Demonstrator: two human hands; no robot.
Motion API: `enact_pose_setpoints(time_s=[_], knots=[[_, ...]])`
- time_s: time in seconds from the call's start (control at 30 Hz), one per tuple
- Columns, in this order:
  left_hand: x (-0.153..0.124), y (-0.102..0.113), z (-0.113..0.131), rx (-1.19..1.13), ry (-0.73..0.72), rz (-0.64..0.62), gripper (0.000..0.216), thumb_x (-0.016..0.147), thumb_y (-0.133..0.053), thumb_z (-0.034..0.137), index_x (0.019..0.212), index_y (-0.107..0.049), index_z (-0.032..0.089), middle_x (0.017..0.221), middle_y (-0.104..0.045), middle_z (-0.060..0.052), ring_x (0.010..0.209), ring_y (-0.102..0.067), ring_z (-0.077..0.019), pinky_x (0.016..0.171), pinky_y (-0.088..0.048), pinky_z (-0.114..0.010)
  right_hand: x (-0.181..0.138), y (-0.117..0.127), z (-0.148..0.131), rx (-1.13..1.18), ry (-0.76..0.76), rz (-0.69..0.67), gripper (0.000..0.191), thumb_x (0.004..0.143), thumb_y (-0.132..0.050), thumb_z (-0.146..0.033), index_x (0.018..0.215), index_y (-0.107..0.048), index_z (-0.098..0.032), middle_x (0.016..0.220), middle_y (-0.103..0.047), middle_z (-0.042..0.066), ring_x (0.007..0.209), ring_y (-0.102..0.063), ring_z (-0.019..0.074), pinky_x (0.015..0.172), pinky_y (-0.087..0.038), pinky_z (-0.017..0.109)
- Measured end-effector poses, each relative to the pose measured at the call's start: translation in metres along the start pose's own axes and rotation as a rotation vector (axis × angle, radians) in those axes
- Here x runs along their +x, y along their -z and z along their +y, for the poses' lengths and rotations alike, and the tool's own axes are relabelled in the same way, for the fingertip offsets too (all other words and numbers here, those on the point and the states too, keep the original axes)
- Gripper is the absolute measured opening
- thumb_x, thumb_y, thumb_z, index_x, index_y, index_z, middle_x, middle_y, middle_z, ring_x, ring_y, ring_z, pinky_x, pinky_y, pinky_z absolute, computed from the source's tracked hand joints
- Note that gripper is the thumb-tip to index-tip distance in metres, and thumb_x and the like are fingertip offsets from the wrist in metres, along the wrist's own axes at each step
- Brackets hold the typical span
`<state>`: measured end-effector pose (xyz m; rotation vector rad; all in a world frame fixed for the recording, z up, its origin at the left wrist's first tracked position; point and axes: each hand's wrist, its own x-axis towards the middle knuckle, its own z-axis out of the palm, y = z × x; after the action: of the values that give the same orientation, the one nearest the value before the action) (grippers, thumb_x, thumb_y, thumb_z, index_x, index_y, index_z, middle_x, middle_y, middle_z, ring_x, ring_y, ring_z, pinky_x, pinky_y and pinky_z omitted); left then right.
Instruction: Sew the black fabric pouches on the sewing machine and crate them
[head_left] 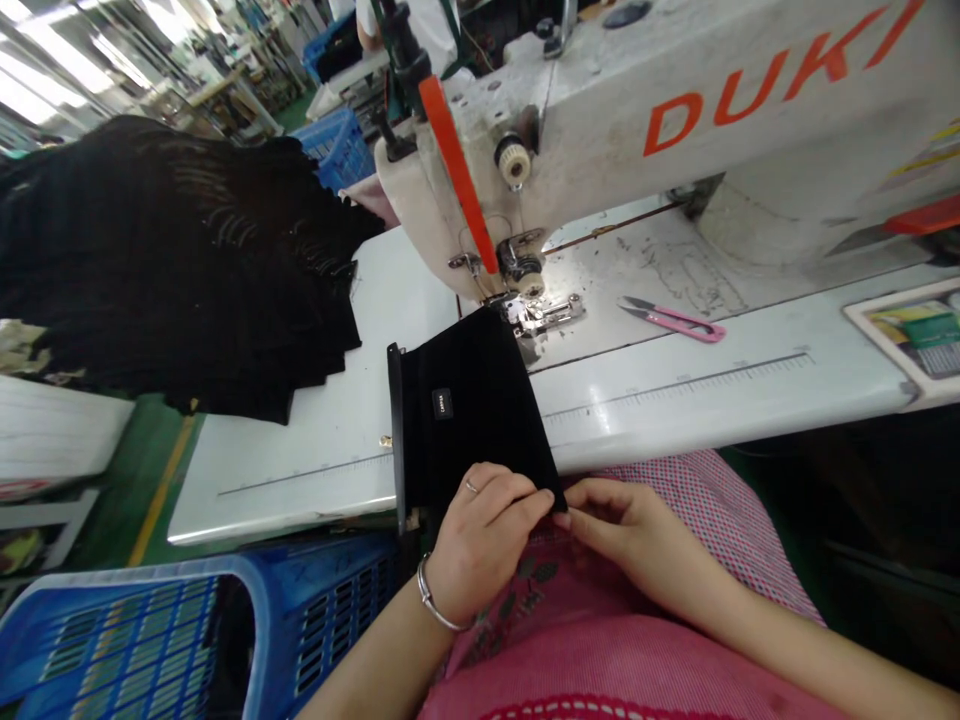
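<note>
A black fabric piece (480, 400) with a small label patch and a stiff dark strip along its left side lies over the table's front edge. Its far corner reaches the presser foot of the sewing machine (600, 120). My left hand (487, 530), with a ring and a bracelet, is closed on the piece's near edge. At the same near right corner, my right hand (619, 515) pinches the fabric between thumb and fingers. Pink thread snips (675, 320) lie on the machine bed to the right.
A large stack of black fabric pieces (172, 250) covers the table's left part. Below it on the left stands a blue plastic basket (247, 590). Another blue crate (337, 145) is behind the table. A tray (892, 345) sits at the right edge. A person (420, 35) is beyond the machine.
</note>
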<state>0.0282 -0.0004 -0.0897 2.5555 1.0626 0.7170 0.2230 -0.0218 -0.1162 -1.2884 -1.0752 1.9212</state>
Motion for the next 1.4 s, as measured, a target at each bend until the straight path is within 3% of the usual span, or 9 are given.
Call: enact_pose_setpoints(time_s=[0.27,0.4,0.63,0.73,0.8,0.87,0.97,1.1,1.4], knots=[[-0.009,-0.003,-0.007,0.068,-0.119,-0.037,0.028,0.089,-0.058,0.009,0.116,-0.061,0.015,0.099,-0.067,-0.005,0.092,-0.053,-0.0182,0.085,-0.049,-0.034,-0.002,0.001,0.001,0.145,-0.066,-0.040,0.025,0.081,-0.067,-0.042,0.085,-0.064,-0.018,0.071,-0.060,-0.002,0.060,-0.055,0.0115,0.059,-0.047,0.026],[-0.008,-0.002,-0.008,0.086,-0.147,-0.037,0.028,0.088,-0.058,0.007,0.115,-0.061,0.014,0.096,-0.067,-0.005,0.091,-0.054,-0.0184,0.084,-0.048,-0.034,-0.002,0.001,-0.006,0.247,-0.043,-0.086,0.028,0.085,-0.062,-0.044,0.080,-0.063,-0.016,0.070,-0.062,0.000,0.060,-0.058,0.0122,0.060,-0.049,0.026],[-0.006,-0.006,-0.001,0.207,-0.092,-0.008,0.018,0.086,-0.057,0.011,0.103,-0.062,0.015,0.093,-0.064,-0.007,0.090,-0.054,-0.0206,0.085,-0.047,-0.040,-0.004,0.001,-0.012,0.056,-0.008,-0.051,0.034,0.086,-0.059,-0.049,0.074,-0.060,-0.017,0.066,-0.061,0.000,0.055,-0.058,0.0119,0.055,-0.050,0.026],[-0.006,-0.008,-0.001,0.176,-0.069,0.044,0.017,0.087,-0.053,0.006,0.098,-0.062,0.015,0.088,-0.063,-0.006,0.085,-0.054,-0.0178,0.080,-0.049,-0.034,-0.007,0.006,-0.012,-0.231,0.189,0.021,0.027,0.092,-0.053,-0.040,0.078,-0.062,-0.019,0.068,-0.063,0.002,0.061,-0.060,0.0139,0.057,-0.052,0.026],[-0.005,-0.009,-0.001,0.148,-0.051,0.072,0.016,0.087,-0.052,0.005,0.094,-0.062,0.015,0.087,-0.062,-0.006,0.083,-0.054,-0.0169,0.079,-0.049,-0.033,-0.007,0.010,-0.011,-0.494,0.482,0.146,0.015,0.092,-0.053,-0.028,0.089,-0.065,-0.020,0.086,-0.066,0.006,0.080,-0.064,0.0177,0.072,-0.055,0.030],[-0.003,-0.009,0.000,0.129,-0.050,0.085,0.016,0.087,-0.051,0.004,0.093,-0.061,0.014,0.086,-0.063,-0.006,0.081,-0.053,-0.0165,0.077,-0.049,-0.032,-0.004,0.014,-0.009,-0.737,0.793,0.246,0.016,0.090,-0.054,-0.017,0.102,-0.064,-0.021,0.105,-0.065,0.008,0.098,-0.061,0.0209,0.085,-0.053,0.036],[0.001,-0.008,0.002,0.126,-0.072,0.070,0.016,0.088,-0.049,0.004,0.093,-0.062,0.013,0.085,-0.063,-0.005,0.079,-0.051,-0.0160,0.074,-0.047,-0.033,0.001,0.021,-0.009,-0.964,1.060,0.186,0.025,0.090,-0.054,-0.011,0.112,-0.063,-0.018,0.111,-0.065,0.010,0.103,-0.059,0.0222,0.089,-0.053,0.037],[0.006,-0.005,0.003,0.149,-0.090,0.007,0.019,0.092,-0.045,0.007,0.091,-0.063,0.013,0.082,-0.061,-0.005,0.078,-0.050,-0.0161,0.073,-0.046,-0.033,0.004,0.029,-0.016,-1.064,1.144,0.038,0.028,0.092,-0.052,-0.010,0.118,-0.061,-0.012,0.112,-0.067,0.011,0.106,-0.058,0.0225,0.090,-0.053,0.035],[0.023,0.007,-0.016,0.135,-0.025,-0.116,0.016,0.090,-0.049,0.011,0.099,-0.062,0.014,0.110,-0.063,-0.008,0.093,-0.051,-0.0212,0.085,-0.046,-0.039,0.027,0.029,-0.043,-1.128,1.140,0.055,0.024,0.092,-0.049,-0.011,0.109,-0.066,-0.014,0.103,-0.069,0.008,0.100,-0.062,0.0208,0.086,-0.055,0.036]])
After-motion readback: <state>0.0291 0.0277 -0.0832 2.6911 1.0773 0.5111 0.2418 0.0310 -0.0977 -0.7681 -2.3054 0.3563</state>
